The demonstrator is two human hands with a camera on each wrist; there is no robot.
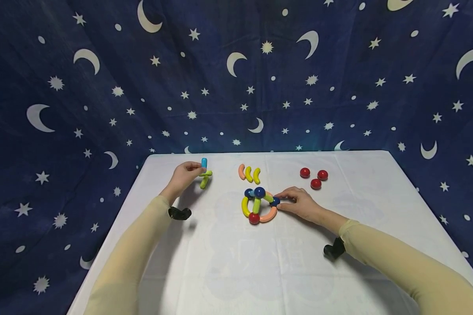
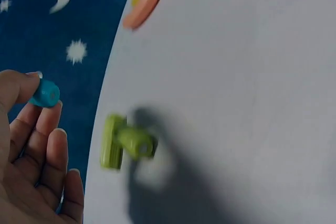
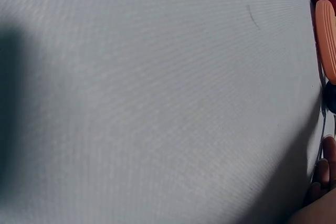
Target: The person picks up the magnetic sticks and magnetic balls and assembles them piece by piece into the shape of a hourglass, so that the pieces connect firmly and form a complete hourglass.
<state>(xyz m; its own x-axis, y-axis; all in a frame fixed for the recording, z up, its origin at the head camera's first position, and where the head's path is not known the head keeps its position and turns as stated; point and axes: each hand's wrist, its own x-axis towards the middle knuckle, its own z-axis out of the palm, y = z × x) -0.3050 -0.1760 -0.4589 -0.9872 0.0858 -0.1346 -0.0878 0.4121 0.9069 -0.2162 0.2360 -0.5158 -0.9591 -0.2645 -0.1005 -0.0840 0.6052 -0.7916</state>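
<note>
Left hand pinches a blue rod beside two green rods, while the right hand grips a dark-blue ball on the ball-and-rod frame to its left.

The white counter bore two green sticks near its left edge, three curved pieces, one salmon and two yellow, three red balls grouped toward the right, and a joined frame centrally.
</note>
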